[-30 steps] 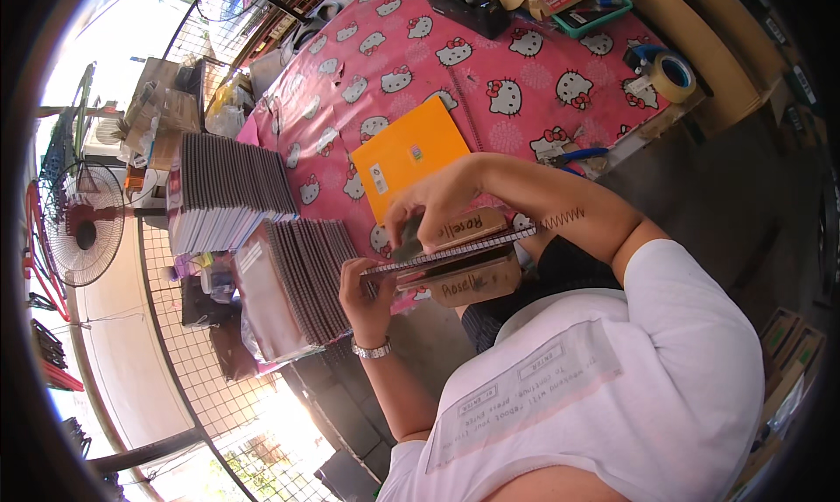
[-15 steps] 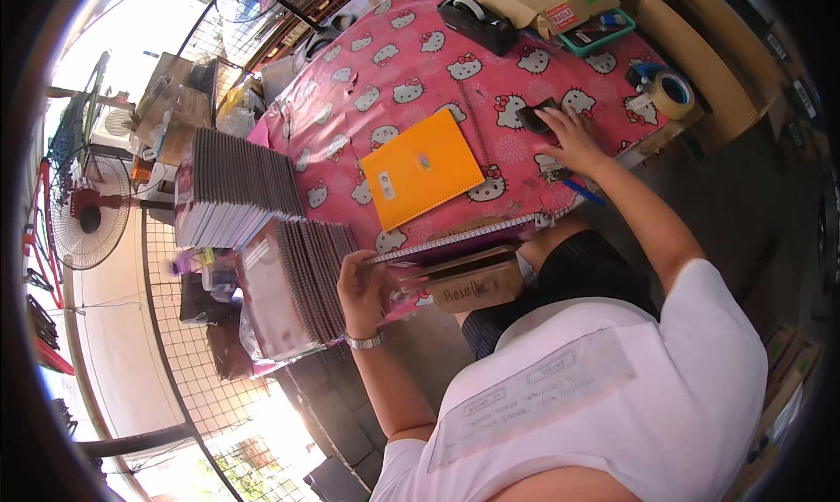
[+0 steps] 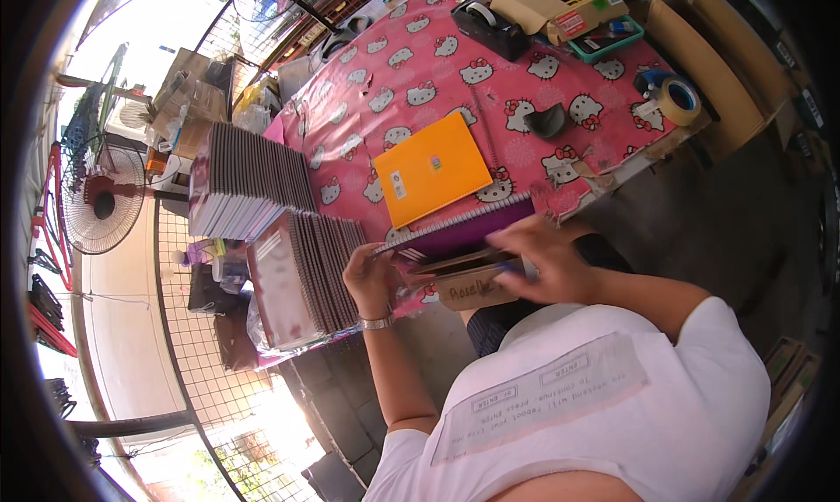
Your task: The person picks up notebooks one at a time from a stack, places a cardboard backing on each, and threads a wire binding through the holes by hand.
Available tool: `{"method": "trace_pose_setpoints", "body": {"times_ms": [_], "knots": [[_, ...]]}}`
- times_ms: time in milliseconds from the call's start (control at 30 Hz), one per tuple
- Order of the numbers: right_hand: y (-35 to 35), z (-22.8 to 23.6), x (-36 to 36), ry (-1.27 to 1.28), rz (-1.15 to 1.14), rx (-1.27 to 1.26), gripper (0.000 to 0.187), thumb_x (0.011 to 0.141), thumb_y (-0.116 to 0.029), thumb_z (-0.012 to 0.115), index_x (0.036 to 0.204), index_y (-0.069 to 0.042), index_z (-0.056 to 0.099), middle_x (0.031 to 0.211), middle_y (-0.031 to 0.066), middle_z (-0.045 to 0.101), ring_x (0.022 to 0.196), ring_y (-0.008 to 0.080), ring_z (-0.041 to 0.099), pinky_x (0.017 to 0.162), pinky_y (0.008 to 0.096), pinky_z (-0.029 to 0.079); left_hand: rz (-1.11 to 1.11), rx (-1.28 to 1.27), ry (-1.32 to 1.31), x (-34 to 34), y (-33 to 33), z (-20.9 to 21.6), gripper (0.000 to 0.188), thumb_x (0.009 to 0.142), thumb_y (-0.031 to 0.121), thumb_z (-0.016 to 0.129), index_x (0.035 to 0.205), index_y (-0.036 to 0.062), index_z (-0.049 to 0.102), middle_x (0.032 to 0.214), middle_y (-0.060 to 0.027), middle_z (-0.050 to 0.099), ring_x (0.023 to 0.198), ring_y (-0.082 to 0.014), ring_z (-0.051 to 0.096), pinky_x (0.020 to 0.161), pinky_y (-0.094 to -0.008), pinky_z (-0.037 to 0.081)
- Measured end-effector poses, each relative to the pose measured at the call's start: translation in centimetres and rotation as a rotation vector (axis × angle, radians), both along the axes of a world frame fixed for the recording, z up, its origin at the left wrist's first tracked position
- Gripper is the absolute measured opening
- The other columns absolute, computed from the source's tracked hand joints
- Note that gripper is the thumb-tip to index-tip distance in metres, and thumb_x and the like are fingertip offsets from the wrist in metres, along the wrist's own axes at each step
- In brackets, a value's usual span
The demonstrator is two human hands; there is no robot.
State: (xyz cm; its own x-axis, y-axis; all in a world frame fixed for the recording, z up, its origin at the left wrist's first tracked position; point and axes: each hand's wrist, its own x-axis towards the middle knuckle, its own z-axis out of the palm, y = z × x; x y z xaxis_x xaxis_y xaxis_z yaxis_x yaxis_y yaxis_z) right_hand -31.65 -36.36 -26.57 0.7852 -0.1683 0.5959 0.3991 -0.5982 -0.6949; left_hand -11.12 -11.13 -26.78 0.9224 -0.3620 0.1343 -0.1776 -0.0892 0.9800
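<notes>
A purple spiral notebook (image 3: 477, 228) stands tilted at the table's near edge, its white coil along the top. My left hand (image 3: 367, 275), with a metal-banded watch at the wrist, grips its left end. My right hand (image 3: 547, 261) is above the notebook's right part and a small cardboard box (image 3: 468, 294) with handwriting on it. Its fingers are closed and blurred around a slim blue thing, whose kind I cannot make out. Beyond the notebook an orange spiral notebook (image 3: 429, 170) lies flat. A dark curved piece (image 3: 547, 122) rests farther right.
Two tall stacks of spiral notebooks (image 3: 254, 174) stand at the left. A tape dispenser (image 3: 490, 30), a cardboard box (image 3: 556, 3) and a green tray (image 3: 608, 38) are at the back. Tape rolls (image 3: 675, 100) sit at the right edge. A fan (image 3: 103, 200) stands left.
My right hand has left the dark curved piece and come back toward me, over the small cardboard box. The slim blue thing has moved along with it. My left hand keeps its grip.
</notes>
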Motion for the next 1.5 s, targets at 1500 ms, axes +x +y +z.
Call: {"method": "trace_pose_setpoints", "body": {"times_ms": [1500], "knots": [[6.0,10.3,12.2,-0.237,0.311,0.097,0.054,0.074,-0.022,0.083,0.122,-0.005,0.066,0.112,0.0133,0.063,0.103,0.0302,0.062,0.090,0.0401,0.049,0.714,0.116,-0.984,-2.3,-3.8,11.1,0.020,0.075,-0.004,0.081,0.090,0.0005,0.069,0.081,-0.0058,0.067,0.066,-0.0144,0.061,0.055,-0.0270,0.048]]}}
